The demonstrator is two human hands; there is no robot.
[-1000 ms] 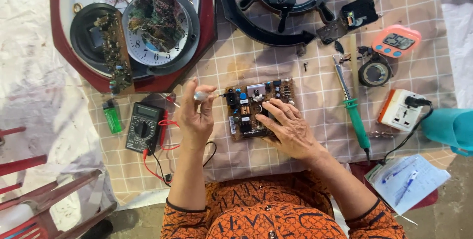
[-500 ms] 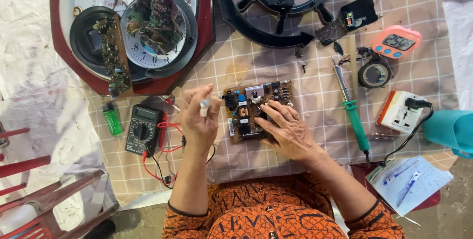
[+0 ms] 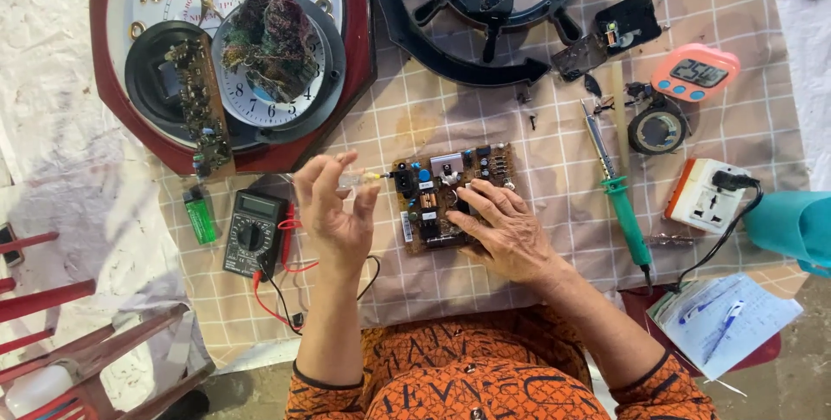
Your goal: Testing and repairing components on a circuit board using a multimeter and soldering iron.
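From the head view, the left hand (image 3: pixel 333 212) has its fingers pinched on a small pale tube (image 3: pixel 357 179), its tip beside the circuit board (image 3: pixel 450 197) on the checked worktop (image 3: pixel 554 177). The right hand (image 3: pixel 506 229) lies flat on the board, fingers spread. A multimeter (image 3: pixel 254 232) sits left.

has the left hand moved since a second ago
Yes. The left hand, pinching a small clear part, has shifted slightly toward the circuit board and away from the multimeter.

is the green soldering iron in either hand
No, the green soldering iron lies on the cloth, right of the right hand resting on the circuit board.
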